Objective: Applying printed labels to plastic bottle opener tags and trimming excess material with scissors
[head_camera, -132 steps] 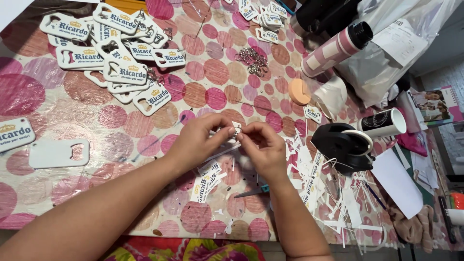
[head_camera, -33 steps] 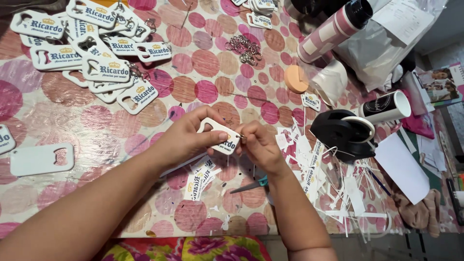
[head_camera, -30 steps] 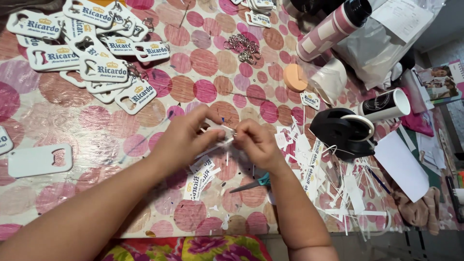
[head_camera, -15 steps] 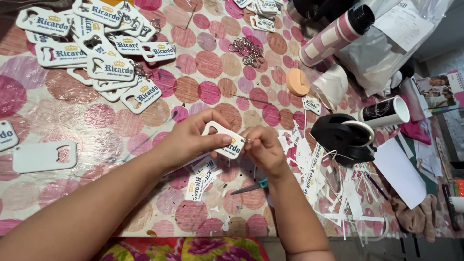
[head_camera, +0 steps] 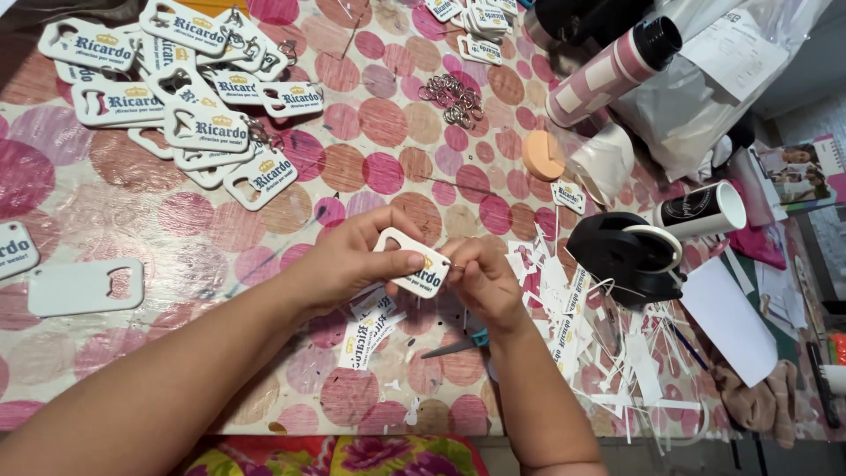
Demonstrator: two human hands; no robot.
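Left hand [head_camera: 352,256] pinches a white bottle-opener keychain tag [head_camera: 412,267] by its edge, thumb on top, held flat just above the spotted surface [head_camera: 106,203] so the end faces the other hand. Right hand [head_camera: 480,280] has fingertips pressed together at that end, apparently on a small metal ring; too small to confirm. Both forearms angle in from below. Finished tags [head_camera: 189,88] piled far left; loose rings [head_camera: 451,92] beyond.
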